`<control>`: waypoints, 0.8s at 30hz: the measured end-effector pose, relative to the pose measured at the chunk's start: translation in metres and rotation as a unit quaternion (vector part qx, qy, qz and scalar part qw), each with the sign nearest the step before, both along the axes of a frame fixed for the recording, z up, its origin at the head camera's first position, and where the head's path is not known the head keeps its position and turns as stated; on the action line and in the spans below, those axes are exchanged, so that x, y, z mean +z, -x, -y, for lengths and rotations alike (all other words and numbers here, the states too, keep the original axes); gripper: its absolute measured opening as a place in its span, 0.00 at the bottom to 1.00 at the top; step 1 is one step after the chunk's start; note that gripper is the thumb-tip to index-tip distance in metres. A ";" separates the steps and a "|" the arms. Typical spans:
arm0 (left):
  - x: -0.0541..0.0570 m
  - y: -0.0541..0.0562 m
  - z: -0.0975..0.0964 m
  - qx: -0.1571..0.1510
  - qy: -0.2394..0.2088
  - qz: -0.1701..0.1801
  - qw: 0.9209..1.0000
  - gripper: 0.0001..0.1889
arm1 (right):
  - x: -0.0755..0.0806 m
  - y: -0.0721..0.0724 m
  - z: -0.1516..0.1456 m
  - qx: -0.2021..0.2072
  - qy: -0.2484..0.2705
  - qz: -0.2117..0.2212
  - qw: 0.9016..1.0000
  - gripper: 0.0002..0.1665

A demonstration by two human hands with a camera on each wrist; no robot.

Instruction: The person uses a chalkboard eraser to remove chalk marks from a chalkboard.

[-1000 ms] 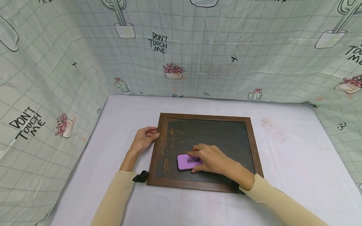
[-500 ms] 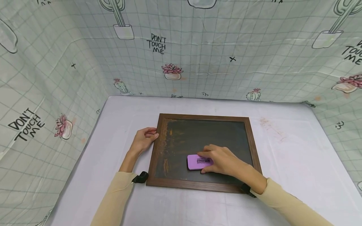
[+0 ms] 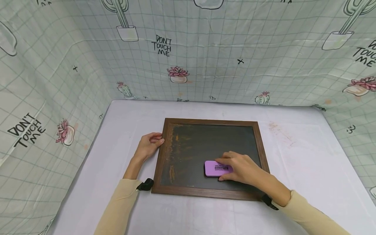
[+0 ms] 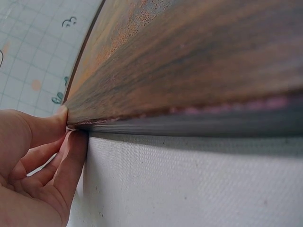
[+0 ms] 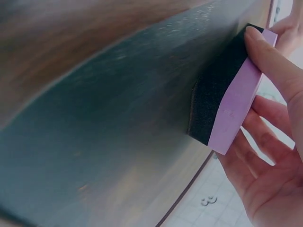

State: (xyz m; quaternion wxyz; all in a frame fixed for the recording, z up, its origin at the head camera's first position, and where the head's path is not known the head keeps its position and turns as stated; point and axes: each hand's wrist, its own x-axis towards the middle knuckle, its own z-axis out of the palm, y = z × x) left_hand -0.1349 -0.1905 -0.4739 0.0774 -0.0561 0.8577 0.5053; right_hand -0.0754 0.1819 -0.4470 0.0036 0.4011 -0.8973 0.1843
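A chalkboard (image 3: 199,140) in a brown wooden frame lies flat on the white-covered table, smeared with orange chalk along its left side. My right hand (image 3: 242,166) grips a purple magnetic eraser (image 3: 217,168) by its long edges, thumb on the near side. In the right wrist view the eraser's black felt (image 5: 218,90) faces the board surface. My left hand (image 3: 148,146) holds the frame's left edge. Seen from the left wrist, its thumb and fingers (image 4: 73,158) pinch that wooden edge (image 4: 142,90); the fingertips are partly hidden.
Faint orange-pink smudges (image 3: 280,132) mark the table cover right of the board. Behind and at the sides hangs a gridded cloth (image 3: 205,49) printed with potted plants. Each wrist carries a small black device (image 3: 145,185).
My right hand has slid the eraser rightward across the lower part of the board. Some orange smears at the left look fainter. The left hand stays at the frame's edge.
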 end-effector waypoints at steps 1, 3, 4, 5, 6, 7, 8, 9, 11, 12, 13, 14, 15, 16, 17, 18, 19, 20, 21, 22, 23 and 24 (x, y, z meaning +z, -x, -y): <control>0.000 0.000 0.000 -0.001 -0.001 -0.001 1.000 0.20 | 0.000 -0.001 -0.002 -0.002 0.001 -0.001 1.000 0.35; 0.000 0.000 0.000 -0.001 -0.002 -0.001 1.000 0.20 | 0.000 -0.002 -0.007 -0.008 0.002 -0.002 1.000 0.35; 0.000 0.000 0.000 -0.001 -0.002 -0.001 1.000 0.20 | 0.000 -0.003 -0.009 -0.011 0.002 -0.002 1.000 0.35; 0.000 0.000 0.000 -0.001 -0.002 -0.001 1.000 0.20 | 0.000 -0.004 -0.011 -0.014 0.001 -0.005 1.000 0.35; 0.000 0.000 0.000 -0.001 -0.002 -0.001 1.000 0.20 | 0.001 -0.005 -0.013 -0.017 0.001 -0.008 1.000 0.35; 0.000 0.000 0.001 -0.001 -0.002 -0.001 1.000 0.20 | 0.001 -0.005 -0.015 -0.021 -0.001 -0.011 1.000 0.35; 0.000 0.000 0.001 -0.001 -0.002 0.000 1.000 0.20 | 0.000 -0.006 -0.017 -0.024 -0.001 -0.014 1.000 0.35; -0.001 0.000 0.001 -0.002 -0.002 0.000 1.000 0.20 | 0.000 -0.007 -0.019 -0.026 0.000 -0.018 0.999 0.35; 0.000 0.000 0.001 -0.002 -0.003 0.001 1.000 0.20 | -0.001 -0.008 -0.023 -0.028 0.008 -0.024 0.999 0.35; 0.000 0.000 0.001 -0.003 -0.004 0.002 1.000 0.20 | -0.001 -0.008 -0.025 -0.029 0.015 -0.027 0.999 0.35; 0.000 0.001 0.001 -0.003 -0.005 0.002 1.000 0.20 | -0.002 -0.008 -0.027 -0.027 0.023 -0.031 0.999 0.35; 0.000 0.001 0.001 -0.004 -0.005 0.002 1.000 0.20 | -0.003 -0.008 -0.029 -0.025 0.033 -0.034 0.999 0.35; 0.000 0.001 0.001 -0.004 -0.005 0.003 1.000 0.20 | -0.004 -0.008 -0.030 -0.022 0.041 -0.036 0.998 0.35; 0.001 0.001 0.001 -0.003 -0.004 0.003 1.000 0.20 | -0.006 -0.008 -0.032 -0.019 0.049 -0.038 0.998 0.34; 0.001 0.001 0.001 -0.003 -0.004 0.002 1.000 0.20 | -0.007 -0.007 -0.033 -0.016 0.055 -0.040 0.998 0.34; 0.001 0.001 0.001 -0.002 -0.004 0.002 1.000 0.20 | -0.008 -0.007 -0.033 -0.013 0.060 -0.041 0.997 0.35; 0.001 0.001 0.001 0.000 -0.004 0.002 1.000 0.20 | -0.010 -0.006 -0.034 -0.010 0.064 -0.041 0.997 0.35; 0.001 0.001 0.001 0.001 -0.005 0.002 1.000 0.20 | -0.011 -0.006 -0.035 -0.008 0.065 -0.040 0.997 0.35; 0.001 0.001 0.001 0.001 -0.005 0.002 1.000 0.20 | -0.011 -0.006 -0.035 -0.006 0.066 -0.040 0.997 0.35; 0.000 0.000 0.001 0.000 -0.005 0.002 1.000 0.20 | -0.012 -0.005 -0.036 -0.006 0.068 -0.038 0.997 0.36; 0.000 0.000 0.001 0.000 -0.006 0.002 1.000 0.20 | -0.012 -0.005 -0.037 -0.006 0.070 -0.036 0.997 0.36; 0.000 0.000 0.000 0.000 -0.007 0.002 1.000 0.20 | -0.012 -0.004 -0.038 -0.006 0.071 -0.033 0.997 0.36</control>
